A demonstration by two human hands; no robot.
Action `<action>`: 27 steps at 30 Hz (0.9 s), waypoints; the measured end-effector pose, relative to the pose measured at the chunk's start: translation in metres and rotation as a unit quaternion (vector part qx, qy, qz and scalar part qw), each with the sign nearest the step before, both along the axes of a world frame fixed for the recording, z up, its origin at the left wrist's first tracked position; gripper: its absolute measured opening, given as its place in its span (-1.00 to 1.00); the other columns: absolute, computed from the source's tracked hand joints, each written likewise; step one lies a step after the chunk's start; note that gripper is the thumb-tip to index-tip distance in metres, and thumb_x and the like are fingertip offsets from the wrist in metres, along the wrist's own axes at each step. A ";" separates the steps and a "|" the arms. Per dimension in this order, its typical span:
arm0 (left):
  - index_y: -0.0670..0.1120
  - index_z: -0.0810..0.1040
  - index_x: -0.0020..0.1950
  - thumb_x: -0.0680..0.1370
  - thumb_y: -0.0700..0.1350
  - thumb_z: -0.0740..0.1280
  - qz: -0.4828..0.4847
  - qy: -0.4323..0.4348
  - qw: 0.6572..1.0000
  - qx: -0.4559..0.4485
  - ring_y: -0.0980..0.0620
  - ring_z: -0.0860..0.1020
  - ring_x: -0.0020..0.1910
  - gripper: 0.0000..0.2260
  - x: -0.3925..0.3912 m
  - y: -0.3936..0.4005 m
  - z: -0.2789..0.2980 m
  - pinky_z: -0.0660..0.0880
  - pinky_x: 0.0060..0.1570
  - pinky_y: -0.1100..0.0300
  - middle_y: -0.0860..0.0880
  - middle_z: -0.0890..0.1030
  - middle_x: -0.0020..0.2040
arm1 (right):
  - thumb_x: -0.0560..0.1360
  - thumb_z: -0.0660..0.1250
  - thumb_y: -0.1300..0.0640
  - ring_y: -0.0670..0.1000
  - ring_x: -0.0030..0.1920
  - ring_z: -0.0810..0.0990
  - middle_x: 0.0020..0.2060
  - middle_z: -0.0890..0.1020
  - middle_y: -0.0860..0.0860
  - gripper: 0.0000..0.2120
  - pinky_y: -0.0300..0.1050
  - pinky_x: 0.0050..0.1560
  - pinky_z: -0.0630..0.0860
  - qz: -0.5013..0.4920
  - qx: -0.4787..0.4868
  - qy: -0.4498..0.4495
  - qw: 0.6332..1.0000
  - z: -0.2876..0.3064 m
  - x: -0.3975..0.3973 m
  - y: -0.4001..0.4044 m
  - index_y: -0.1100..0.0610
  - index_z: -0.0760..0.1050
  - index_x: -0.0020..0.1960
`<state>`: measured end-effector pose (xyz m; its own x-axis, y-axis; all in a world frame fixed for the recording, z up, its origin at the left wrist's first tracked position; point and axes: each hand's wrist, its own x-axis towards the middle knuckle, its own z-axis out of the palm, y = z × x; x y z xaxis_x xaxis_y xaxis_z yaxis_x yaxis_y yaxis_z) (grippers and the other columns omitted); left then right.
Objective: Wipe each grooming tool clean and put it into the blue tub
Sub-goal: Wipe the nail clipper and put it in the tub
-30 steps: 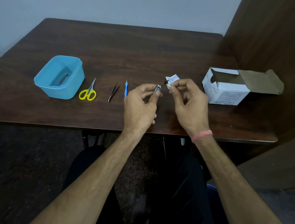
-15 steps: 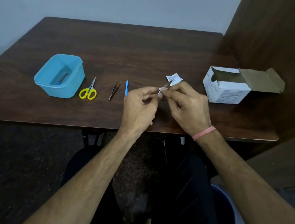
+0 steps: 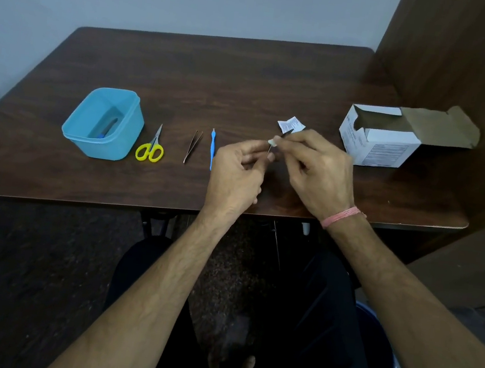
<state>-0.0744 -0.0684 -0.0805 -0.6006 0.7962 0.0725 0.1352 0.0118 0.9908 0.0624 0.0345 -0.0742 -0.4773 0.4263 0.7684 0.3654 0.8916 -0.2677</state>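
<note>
A: Head view. What is being worked on?

B: A small metal tool (image 3: 270,150), seemingly a nail clipper though too small to tell for certain, held above the counter (image 3: 247,75) near its front edge. The left hand (image 3: 236,174) pinches its lower end between thumb and curled fingers. The right hand (image 3: 315,168) pinches a small white wipe (image 3: 272,141) against its upper end, fingers curled round it.

A: And the other tools?

B: In a row to the left: a blue stick (image 3: 212,149), tweezers (image 3: 192,147) and yellow-handled scissors (image 3: 150,146), each apart from the next. The scissors lie just beside the blue tub (image 3: 83,138), which already holds at least one item, indistinct in the shadow.

A: How should the wiping be done well?

B: Judging from the grip, the left hand should keep the tool steady while the right draws the wipe along its full length, both faces, turning the tool between strokes. The part under the left fingers is probably untouched, so a regrip would be needed to reach it.

A: Anything to watch?

B: The tool is small and smooth; a loose pinch could let it drop off the front edge onto the lap. The torn white wrapper (image 3: 291,124) beyond the hands and the open white box (image 3: 382,139) to the right are well clear of the path to the tub.
</note>
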 end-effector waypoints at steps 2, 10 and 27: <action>0.20 0.74 0.15 0.74 -0.13 0.47 -0.015 -0.001 1.000 -0.007 0.18 0.47 -0.56 -0.80 -0.001 -0.001 0.003 0.41 -0.62 0.28 0.17 0.83 -0.05 | 0.67 0.45 0.23 0.10 -0.07 0.79 0.01 0.78 -0.01 -0.83 0.13 -0.19 0.70 0.002 -0.002 0.000 1.000 0.000 0.002 -0.002 0.09 0.81 0.17; -0.02 0.76 0.37 0.76 -0.15 0.45 -0.006 -0.007 1.000 -0.013 0.20 0.47 -0.56 -0.80 -0.004 0.002 -0.002 0.40 -0.60 0.30 0.14 0.84 -0.01 | 0.61 0.50 0.23 0.00 -0.24 0.67 0.01 0.75 -0.05 -0.82 0.07 -0.29 0.66 0.026 -0.005 -0.051 0.998 -0.002 0.002 -0.002 0.08 0.80 0.17; 0.21 0.74 0.17 0.72 -0.14 0.48 -0.009 0.002 1.000 0.004 0.20 0.49 -0.55 -0.79 -0.002 -0.001 -0.002 0.42 -0.59 0.29 0.12 0.83 -0.06 | 0.62 0.51 0.26 0.08 -0.10 0.79 0.03 0.79 -0.03 -0.84 0.12 -0.23 0.70 -0.004 -0.016 -0.015 1.000 -0.004 0.000 0.000 0.10 0.80 0.14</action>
<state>-0.0763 -0.0697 -0.0827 -0.5860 0.8061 0.0819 0.1400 0.0011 0.9902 0.0625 0.0345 -0.0786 -0.4959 0.4538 0.7404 0.3805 0.8799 -0.2845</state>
